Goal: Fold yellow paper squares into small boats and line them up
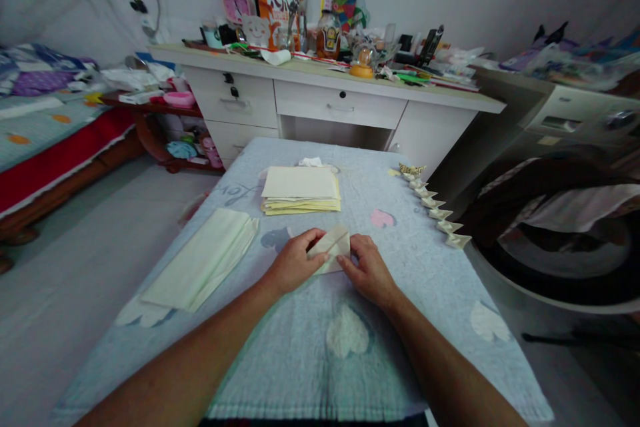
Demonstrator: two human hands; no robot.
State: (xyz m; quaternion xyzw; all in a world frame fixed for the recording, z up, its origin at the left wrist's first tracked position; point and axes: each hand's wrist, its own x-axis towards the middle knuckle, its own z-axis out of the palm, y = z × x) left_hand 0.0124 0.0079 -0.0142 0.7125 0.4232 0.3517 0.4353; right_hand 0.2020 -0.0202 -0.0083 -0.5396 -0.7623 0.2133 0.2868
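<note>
A small folded sheet of pale paper (336, 241) with a slanting crease is held over the middle of the cloth-covered table (400, 333). My left hand (299, 259) grips its left side, thumb on top and fingers behind. On its right edge, my right hand (369, 267) pinches it with the thumb in front. Beyond my hands lies a stack of cream and yellow paper (301, 183). To the left is a pile of longer, pale green-white folded paper (200, 260). Several small folded paper pieces (440, 213) stand in a row along the table's right side.
A white desk (320, 90) cluttered with jars, a clock and bags stands behind the table. At the right is a front-loading washing machine (575, 120) with cloth in its open door. A bed (55, 140) is at the left.
</note>
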